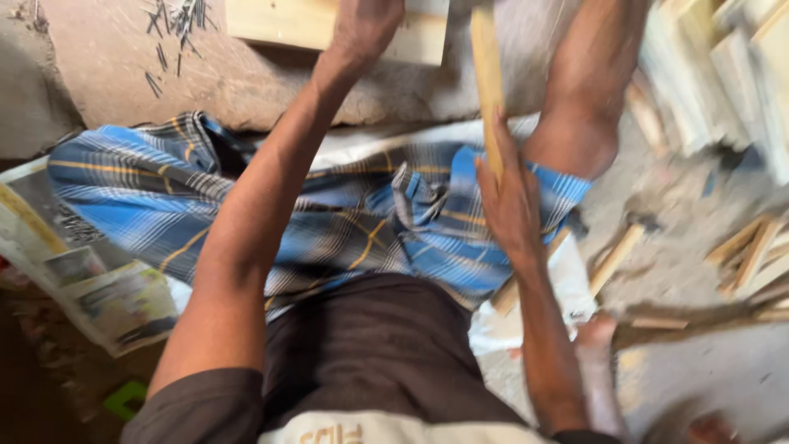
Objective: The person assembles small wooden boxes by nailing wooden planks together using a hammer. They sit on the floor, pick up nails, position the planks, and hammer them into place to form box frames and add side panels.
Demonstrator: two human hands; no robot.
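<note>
Right hand (508,197) (gripping) upright wooden strip (486,74)

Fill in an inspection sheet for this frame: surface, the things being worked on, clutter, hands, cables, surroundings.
Surface: rough stone slab, dusty, in front of the seated person.
Job's things: pale wooden board on the slab under the left hand; long wooden stick held roughly upright.
Clutter: loose nails scattered on the slab; wood offcuts on the ground at right; newspaper sheets at left.
Hands: left hand rests on the board; right hand grips the stick.
Cables: nothing seen.
Surroundings: stacked pale planks at upper right; blue checked cloth over the person's lap; picture blurred.
</note>
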